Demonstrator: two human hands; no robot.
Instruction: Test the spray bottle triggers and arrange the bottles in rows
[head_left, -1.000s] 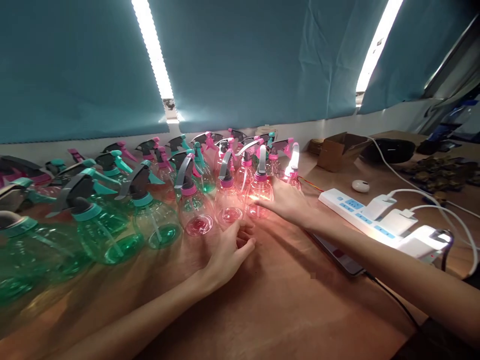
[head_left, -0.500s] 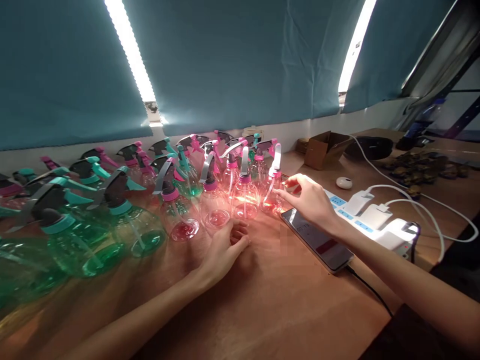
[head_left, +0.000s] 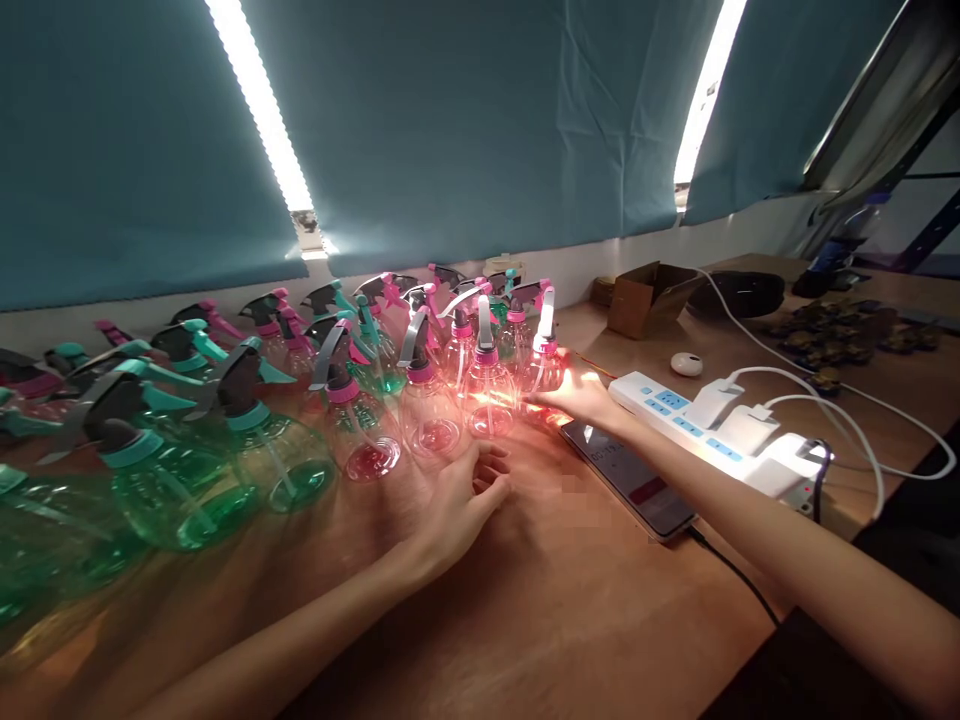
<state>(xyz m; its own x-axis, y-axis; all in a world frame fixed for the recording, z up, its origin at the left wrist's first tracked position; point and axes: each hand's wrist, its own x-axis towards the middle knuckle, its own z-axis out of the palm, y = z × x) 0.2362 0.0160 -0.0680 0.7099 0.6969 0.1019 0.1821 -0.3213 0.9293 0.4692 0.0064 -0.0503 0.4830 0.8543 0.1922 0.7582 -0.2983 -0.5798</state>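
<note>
At the right end of the front row stands a pink spray bottle [head_left: 543, 368] with a grey trigger. My right hand [head_left: 583, 398] is round its lower body, thumb across the front and the other fingers partly hidden behind it. Bright light glares on the clear plastic there. My left hand [head_left: 465, 495] rests on the table, loosely curled with thumb and fingers apart and nothing held. Just behind it are another pink spray bottle [head_left: 431, 410] and a third pink spray bottle [head_left: 490, 395], both upright with a little pink liquid.
Green spray bottles [head_left: 292, 450] crowd the left, with more bottles behind. A phone [head_left: 637, 485] on a cable lies beside my right forearm. Past it are a power strip [head_left: 679, 425] with chargers, a white earbud case [head_left: 686, 364] and a cardboard box [head_left: 649, 300].
My right hand has lowered and moved left, from beside the end pink spray bottle to round its lower body. My left hand has shifted slightly right on the table.
</note>
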